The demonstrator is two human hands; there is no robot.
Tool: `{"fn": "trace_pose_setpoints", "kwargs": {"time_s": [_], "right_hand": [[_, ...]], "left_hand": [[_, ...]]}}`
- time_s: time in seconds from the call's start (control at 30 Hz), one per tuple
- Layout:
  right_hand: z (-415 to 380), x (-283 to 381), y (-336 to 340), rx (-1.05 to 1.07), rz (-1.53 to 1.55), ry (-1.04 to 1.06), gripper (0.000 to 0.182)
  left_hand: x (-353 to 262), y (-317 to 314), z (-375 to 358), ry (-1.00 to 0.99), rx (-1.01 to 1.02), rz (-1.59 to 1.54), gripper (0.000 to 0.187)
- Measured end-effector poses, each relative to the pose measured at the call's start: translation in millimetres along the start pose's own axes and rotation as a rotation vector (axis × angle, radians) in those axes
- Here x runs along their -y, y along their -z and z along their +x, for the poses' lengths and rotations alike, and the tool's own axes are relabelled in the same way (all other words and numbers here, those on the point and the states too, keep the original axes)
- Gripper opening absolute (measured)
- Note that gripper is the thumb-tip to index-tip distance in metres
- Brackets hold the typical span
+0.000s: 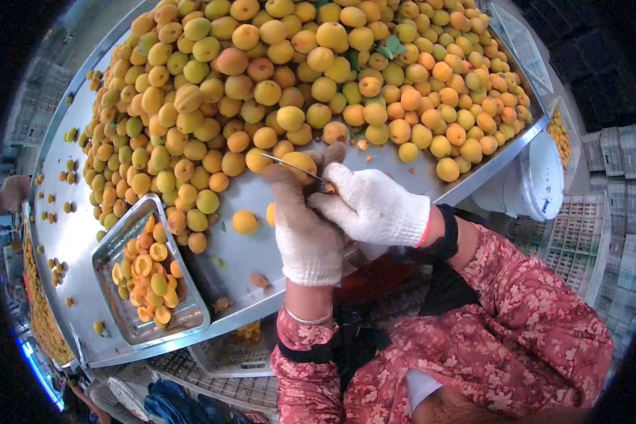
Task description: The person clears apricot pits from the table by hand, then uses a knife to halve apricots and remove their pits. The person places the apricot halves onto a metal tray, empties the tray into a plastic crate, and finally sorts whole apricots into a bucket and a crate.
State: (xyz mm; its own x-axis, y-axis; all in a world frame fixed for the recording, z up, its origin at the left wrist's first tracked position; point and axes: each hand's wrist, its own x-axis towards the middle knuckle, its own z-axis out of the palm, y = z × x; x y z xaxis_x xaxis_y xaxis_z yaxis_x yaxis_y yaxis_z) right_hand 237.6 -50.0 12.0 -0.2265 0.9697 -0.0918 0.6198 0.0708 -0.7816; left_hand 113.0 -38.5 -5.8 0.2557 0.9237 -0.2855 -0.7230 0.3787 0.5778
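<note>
Gloves cover both hands. Left hand (305,233) grips an apricot (300,164) tight at the pile's edge so it stays steady, while right hand (371,205) is closed around a knife (290,164) cutting it. Halves lie in the tray (113,244) nearby.

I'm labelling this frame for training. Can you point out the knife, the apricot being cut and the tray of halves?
knife (284,162): head view, middle of the blade.
apricot (300,164): head view, its yellow skin.
tray (113,244): head view, bare left rim.

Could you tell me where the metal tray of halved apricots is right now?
In the head view, the metal tray sits lower left on the steel table, left of the left hand.
</note>
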Motion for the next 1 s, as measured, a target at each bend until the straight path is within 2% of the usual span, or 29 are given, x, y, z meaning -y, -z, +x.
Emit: {"fn": "trace_pose_setpoints", "kwargs": {"time_s": [0.07, 0.1, 0.13, 0.2, 0.23, 0.27, 0.33, 0.37, 0.4, 0.47, 0.6, 0.77, 0.83, 0.87, 0.93, 1.0], "right_hand": [[1, 0, 5, 0.008, 0.039, 0.033, 0.023], [2, 0, 9, 0.021, 0.076, 0.054, 0.024], [2, 0, 10, 0.019, 0.069, 0.060, 0.023], [2, -2, 11, 0.038, 0.026, 0.061, 0.023], [3, -4, 10, 0.030, 0.023, 0.075, 0.023], [3, -7, 8, 0.031, 0.013, 0.085, 0.025], [4, -10, 5, 0.027, 0.002, 0.104, 0.027], [3, -12, 4, 0.021, 0.008, 0.116, 0.026], [3, -12, 4, 0.018, 0.015, 0.126, 0.026], [3, -10, 4, 0.043, 0.043, 0.119, 0.025], [-1, -4, 8, 0.141, 0.276, 0.072, 0.025], [-4, 0, 7, 0.197, 0.505, 0.078, 0.026], [-7, 5, 12, 0.350, 0.653, -0.236, 0.027], [-7, 3, 10, 0.347, 0.651, -0.242, 0.027], [-6, -3, 7, 0.240, 0.588, 0.045, 0.026], [-8, -1, 13, 0.234, 0.507, 0.012, 0.025]], "left_hand": [[-5, 15, 2, -0.485, 0.101, 1.189, 0.034], [-3, 20, 7, -0.552, 0.106, 1.149, 0.039], [-11, 14, 7, -0.790, 0.157, 1.500, 0.036], [-8, 11, 5, -0.660, 0.147, 1.248, 0.030], [-8, 6, 3, -0.422, 0.121, 0.899, 0.027], [-6, 4, 1, -0.436, 0.126, 0.903, 0.027], [-5, 2, 0, -0.310, 0.055, 0.661, 0.028], [-2, 10, 3, -0.479, 0.094, 0.947, 0.028], [-3, 7, 3, -0.485, 0.095, 0.949, 0.028], [-5, -5, -1, -0.163, -0.052, 0.344, 0.027], [-11, -12, -5, -0.169, -0.117, 0.487, 0.026], [-16, -13, -9, -0.126, -0.097, 0.402, 0.023], [-16, -12, -12, -0.109, -0.091, 0.389, 0.024], [-17, -13, -12, -0.105, -0.074, 0.370, 0.024], [-17, -16, -12, -0.100, -0.054, 0.343, 0.024], [-16, -15, -11, -0.093, -0.039, 0.303, 0.026]]}}
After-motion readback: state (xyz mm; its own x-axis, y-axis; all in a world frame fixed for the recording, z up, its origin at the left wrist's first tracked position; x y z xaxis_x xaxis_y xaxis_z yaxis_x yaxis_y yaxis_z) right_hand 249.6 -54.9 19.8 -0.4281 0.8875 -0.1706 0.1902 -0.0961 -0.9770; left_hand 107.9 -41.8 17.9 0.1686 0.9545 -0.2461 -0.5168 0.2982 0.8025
